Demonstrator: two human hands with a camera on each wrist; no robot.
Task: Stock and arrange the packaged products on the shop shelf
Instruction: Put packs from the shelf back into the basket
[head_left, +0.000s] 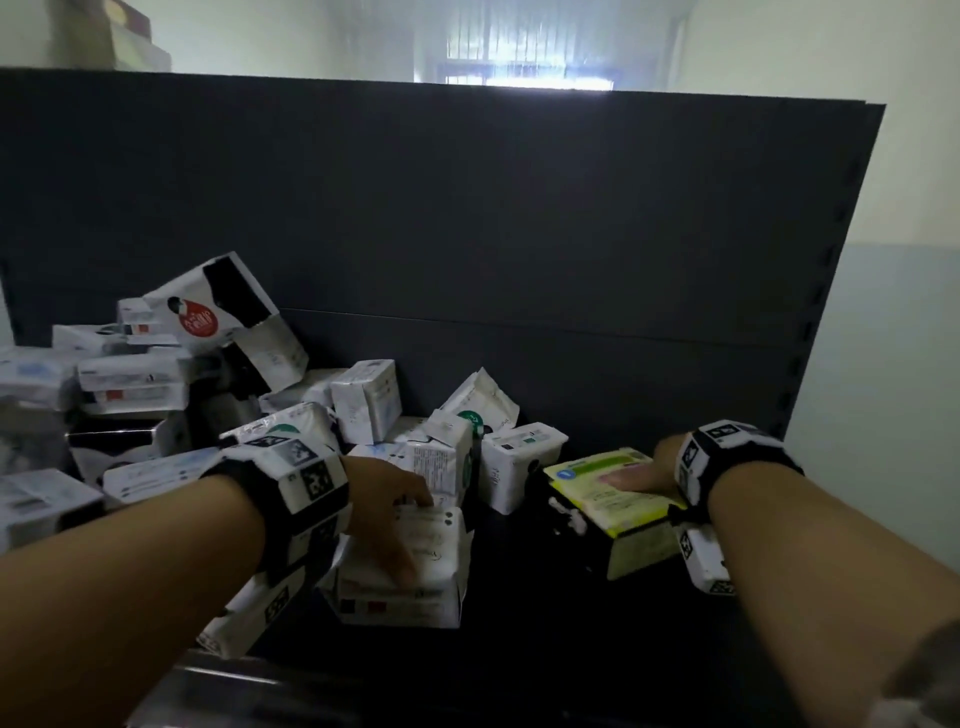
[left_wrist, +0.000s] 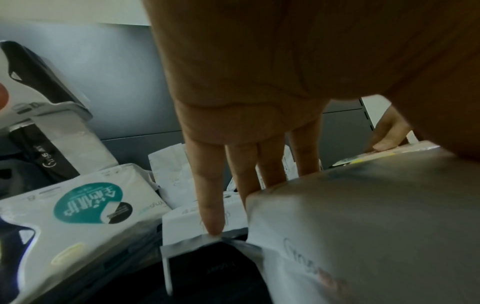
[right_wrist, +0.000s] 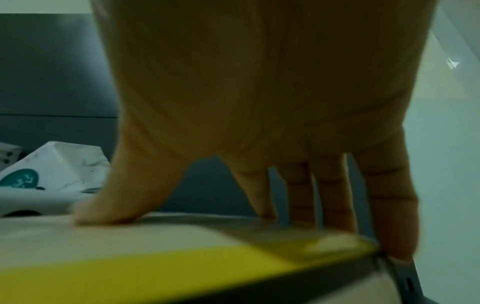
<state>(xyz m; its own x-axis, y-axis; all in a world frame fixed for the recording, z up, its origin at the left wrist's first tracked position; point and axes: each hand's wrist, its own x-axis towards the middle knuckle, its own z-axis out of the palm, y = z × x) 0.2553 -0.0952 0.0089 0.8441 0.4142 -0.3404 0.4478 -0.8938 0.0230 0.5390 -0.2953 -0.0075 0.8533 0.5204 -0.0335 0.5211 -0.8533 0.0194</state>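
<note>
Gleaming white packs (head_left: 400, 566) — perhaps plastic-wrapped

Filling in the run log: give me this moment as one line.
left hand: holds white pack | right hand: grips yellow-green pack | shelf: white packs jumbled left

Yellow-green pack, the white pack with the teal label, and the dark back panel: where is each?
yellow-green pack (head_left: 592, 470): head view, top face.
white pack with the teal label (left_wrist: 88, 203): left wrist view, teal label.
dark back panel (head_left: 519, 218): head view, bare middle.
</note>
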